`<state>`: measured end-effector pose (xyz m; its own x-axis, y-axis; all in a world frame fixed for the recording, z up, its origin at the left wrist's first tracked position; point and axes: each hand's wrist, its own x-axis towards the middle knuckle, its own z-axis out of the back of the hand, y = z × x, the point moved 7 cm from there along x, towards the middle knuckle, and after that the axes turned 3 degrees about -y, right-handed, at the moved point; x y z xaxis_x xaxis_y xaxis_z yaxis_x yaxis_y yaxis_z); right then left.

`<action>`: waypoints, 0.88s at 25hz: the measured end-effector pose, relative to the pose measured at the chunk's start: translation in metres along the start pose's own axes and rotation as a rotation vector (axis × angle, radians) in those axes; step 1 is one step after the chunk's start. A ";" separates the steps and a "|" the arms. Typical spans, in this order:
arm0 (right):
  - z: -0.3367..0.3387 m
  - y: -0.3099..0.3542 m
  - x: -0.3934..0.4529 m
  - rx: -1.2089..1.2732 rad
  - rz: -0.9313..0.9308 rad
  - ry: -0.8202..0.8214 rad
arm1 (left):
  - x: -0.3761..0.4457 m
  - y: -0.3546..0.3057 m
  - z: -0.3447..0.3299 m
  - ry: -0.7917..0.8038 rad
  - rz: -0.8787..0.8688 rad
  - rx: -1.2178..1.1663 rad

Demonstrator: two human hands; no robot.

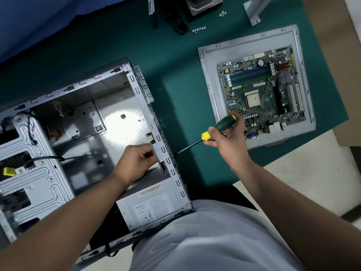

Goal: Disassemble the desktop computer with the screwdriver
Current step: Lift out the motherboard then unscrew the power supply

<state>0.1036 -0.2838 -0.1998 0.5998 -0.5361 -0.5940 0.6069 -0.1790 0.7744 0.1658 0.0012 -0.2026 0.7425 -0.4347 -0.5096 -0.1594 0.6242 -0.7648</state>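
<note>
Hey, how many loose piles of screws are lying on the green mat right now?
2: one cluster near the metal bracket at the top, one row below it, beside the black cables. Others may be hidden.

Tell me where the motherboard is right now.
In the head view, the motherboard lies out of the case, on a grey metal side panel on the green mat, right of the open computer case and just beyond the right hand holding the screwdriver.
</note>
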 end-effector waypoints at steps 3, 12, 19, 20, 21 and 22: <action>0.000 -0.002 0.000 0.025 -0.007 -0.006 | -0.001 -0.003 0.001 0.005 0.004 -0.026; -0.001 -0.005 0.000 0.061 -0.006 -0.006 | -0.001 -0.003 0.001 0.010 0.006 -0.007; 0.001 -0.003 0.000 0.058 -0.015 -0.014 | -0.001 -0.004 0.000 0.004 -0.003 -0.009; 0.001 -0.003 0.000 0.064 -0.018 -0.016 | -0.001 -0.004 0.000 0.005 -0.002 -0.011; 0.000 -0.003 0.000 0.071 -0.020 -0.016 | -0.001 -0.004 0.001 0.004 0.001 -0.012; 0.000 -0.004 0.000 0.077 -0.023 -0.016 | -0.001 -0.004 0.001 0.002 0.005 -0.015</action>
<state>0.1012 -0.2832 -0.2025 0.5770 -0.5445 -0.6087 0.5781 -0.2541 0.7754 0.1662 -0.0003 -0.1986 0.7403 -0.4329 -0.5144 -0.1731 0.6166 -0.7680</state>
